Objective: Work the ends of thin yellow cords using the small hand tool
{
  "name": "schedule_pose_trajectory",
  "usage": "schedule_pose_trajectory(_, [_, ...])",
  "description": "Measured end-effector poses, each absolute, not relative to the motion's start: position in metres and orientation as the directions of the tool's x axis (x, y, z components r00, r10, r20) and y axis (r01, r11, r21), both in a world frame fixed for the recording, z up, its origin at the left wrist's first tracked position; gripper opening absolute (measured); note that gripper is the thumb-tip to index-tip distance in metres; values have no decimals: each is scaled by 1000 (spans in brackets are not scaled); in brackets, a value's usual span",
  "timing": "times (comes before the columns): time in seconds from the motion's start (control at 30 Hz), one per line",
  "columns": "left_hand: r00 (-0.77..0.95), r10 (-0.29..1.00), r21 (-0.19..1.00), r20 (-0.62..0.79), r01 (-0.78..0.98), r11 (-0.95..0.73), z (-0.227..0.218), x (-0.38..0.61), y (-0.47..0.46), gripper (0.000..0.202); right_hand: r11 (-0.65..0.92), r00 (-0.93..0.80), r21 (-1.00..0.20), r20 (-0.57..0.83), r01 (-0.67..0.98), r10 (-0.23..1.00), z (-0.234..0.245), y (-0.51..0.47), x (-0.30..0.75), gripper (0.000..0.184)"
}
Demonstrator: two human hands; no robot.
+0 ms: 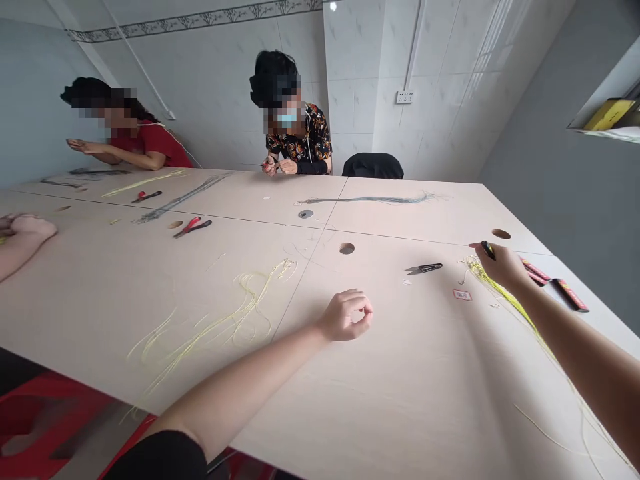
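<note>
My left hand hovers over the middle of the pale table, thumb and fingers pinched together around something too small to make out. My right hand reaches to the right side and is closed on a small black tool, beside a bundle of yellow wires that runs under my forearm. Black thread snips lie on the table between my two hands. A loose tangle of yellow wires lies left of my left hand.
Two people work at the far side, and another person's hand rests at the left edge. Red-handled pliers, grey wire bundles, red-black tools and a round cable hole are on the table. A black chair stands behind.
</note>
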State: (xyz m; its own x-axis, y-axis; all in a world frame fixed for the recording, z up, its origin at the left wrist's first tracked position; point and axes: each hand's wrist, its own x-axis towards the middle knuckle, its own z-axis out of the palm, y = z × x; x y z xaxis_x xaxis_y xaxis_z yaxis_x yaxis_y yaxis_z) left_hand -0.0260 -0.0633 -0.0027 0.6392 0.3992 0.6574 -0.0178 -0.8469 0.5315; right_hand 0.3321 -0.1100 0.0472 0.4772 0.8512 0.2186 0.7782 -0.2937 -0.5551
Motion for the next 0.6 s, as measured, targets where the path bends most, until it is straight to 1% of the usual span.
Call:
schedule_pose_trajectory(0.07, [646,397,531,652,-15,-848,-3,-26,-63,14,-220,466,-718,162,660,870,44,-107,313,34])
schedule_pose_trajectory(0.13, [659,396,531,639,-5,-847,-4,-26,-63,13,-136,386,-827,104,545,917,40,-105,286,40])
schedule_pose_trajectory(0.23, [672,389,522,630,5,-853,-3,-26,-63,13,-27,230,-888,89,458,969,32,-104,239,46])
schedule_pose_trajectory(0.33, [667,366,497,649,-7,-868,-2,-26,-65,13,49,117,-882,117,468,986,21,-105,200,45])
schedule_pose_trajectory(0.43, [662,379,475,646,39,-879,-2,-26,-66,14,157,-3,-809,189,566,982,10,-108,179,39])
schedule_pose_trajectory(0.47, [666,403,466,627,93,-880,-2,-27,-66,14,187,-51,-780,196,597,979,7,-109,177,37])
schedule_pose_trajectory(0.53, [690,468,414,553,260,-872,1,-29,-62,12,232,-135,-740,190,631,973,3,-110,177,34])
schedule_pose_trajectory(0.6, [702,565,303,433,477,-825,8,-35,-52,9,251,-174,-728,181,638,968,3,-110,179,34])
